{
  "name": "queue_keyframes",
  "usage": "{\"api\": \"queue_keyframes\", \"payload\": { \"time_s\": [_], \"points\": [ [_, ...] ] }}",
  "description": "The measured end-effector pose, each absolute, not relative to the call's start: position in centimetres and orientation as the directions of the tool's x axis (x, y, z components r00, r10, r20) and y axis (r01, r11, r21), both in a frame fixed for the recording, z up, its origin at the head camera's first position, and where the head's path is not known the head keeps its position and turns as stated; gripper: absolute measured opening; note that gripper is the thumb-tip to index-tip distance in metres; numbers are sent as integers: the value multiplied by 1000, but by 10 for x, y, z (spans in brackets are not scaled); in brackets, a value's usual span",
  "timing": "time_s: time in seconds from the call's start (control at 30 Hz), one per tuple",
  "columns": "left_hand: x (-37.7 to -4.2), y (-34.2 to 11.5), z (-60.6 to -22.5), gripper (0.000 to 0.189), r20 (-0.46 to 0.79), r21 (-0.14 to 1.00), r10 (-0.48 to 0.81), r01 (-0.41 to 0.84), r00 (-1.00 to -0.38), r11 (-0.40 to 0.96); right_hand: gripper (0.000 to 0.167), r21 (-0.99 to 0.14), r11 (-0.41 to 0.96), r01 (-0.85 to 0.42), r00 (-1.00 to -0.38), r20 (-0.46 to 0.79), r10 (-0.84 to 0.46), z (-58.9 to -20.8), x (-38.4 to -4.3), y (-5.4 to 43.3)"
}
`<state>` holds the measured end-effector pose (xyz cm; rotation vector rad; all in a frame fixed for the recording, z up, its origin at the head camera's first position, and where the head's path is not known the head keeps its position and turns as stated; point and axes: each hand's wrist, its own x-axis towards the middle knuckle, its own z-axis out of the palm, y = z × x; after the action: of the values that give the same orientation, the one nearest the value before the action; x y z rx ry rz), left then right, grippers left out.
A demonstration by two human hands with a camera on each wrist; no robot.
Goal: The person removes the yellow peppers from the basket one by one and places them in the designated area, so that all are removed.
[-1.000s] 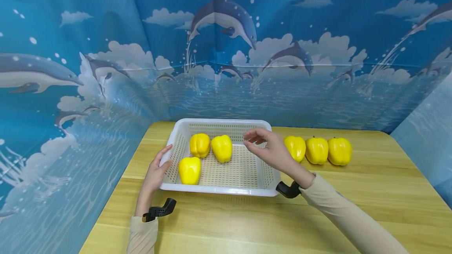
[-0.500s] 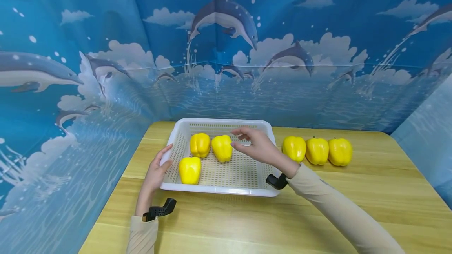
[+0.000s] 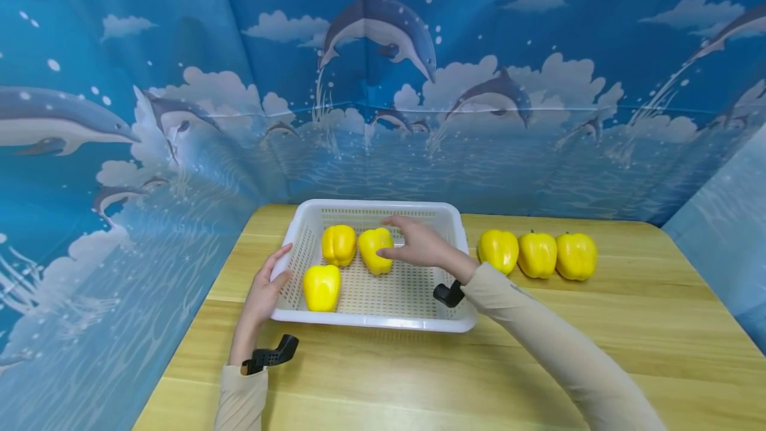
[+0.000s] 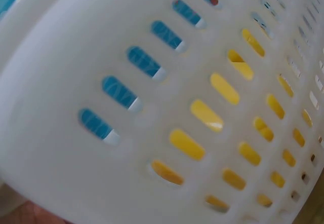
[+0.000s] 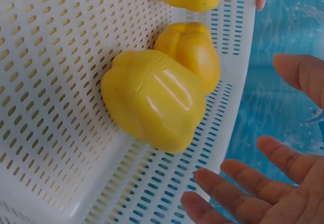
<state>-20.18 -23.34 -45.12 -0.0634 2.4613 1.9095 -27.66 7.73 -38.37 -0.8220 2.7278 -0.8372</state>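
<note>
A white plastic basket [image 3: 371, 322] with slotted walls holds 3 yellow bell peppers. My left hand [image 3: 263, 292] grips its left rim; the left wrist view shows mostly the slotted wall [image 4: 61, 57], with yellow behind the slots. My right hand [image 3: 419, 243] is over the basket, thumb and fingers spread around the right side of the nearest bell pepper [image 3: 374, 251]. In the right wrist view, a gap shows between the fingers [image 5: 238, 196] and that pepper [image 5: 152, 100]. A second pepper [image 3: 338, 245] sits to its left, and another [image 3: 322, 288] lies nearer the front.
Right of the basket, 3 more yellow bell peppers stand in a row: one [image 3: 499, 251] closest to the basket, one in the middle [image 3: 537, 255] and one at the far end [image 3: 576, 257]. The wooden table [image 3: 383, 378] backs onto a dolphin-print curtain [image 3: 383, 151].
My right hand has moved left and slightly down, from over the basket's right side to the nearest pepper there, its fingers spreading wider. The left hand and the peppers have stayed put.
</note>
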Motion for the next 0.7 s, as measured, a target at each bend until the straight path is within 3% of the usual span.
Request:
{"api": "queue_keyframes", "payload": {
  "time_s": [0.2, 0.43, 0.7],
  "points": [
    [-201, -234, -450, 48, -43, 964, -16, -46, -999, 263, 74, -517, 762, -389, -857, -101, -506, -393, -289, 65],
    [-191, -225, -425, 49, -84, 966, -16, -85, -996, 243, 83, -516, 805, -293, -891, -157, -425, -407, -299, 54],
    [-203, -234, -452, 48, -55, 969, -19, -58, -998, 242, 93, -537, 827, -165, -920, -218, -325, -419, -304, 41]
  ]
}}
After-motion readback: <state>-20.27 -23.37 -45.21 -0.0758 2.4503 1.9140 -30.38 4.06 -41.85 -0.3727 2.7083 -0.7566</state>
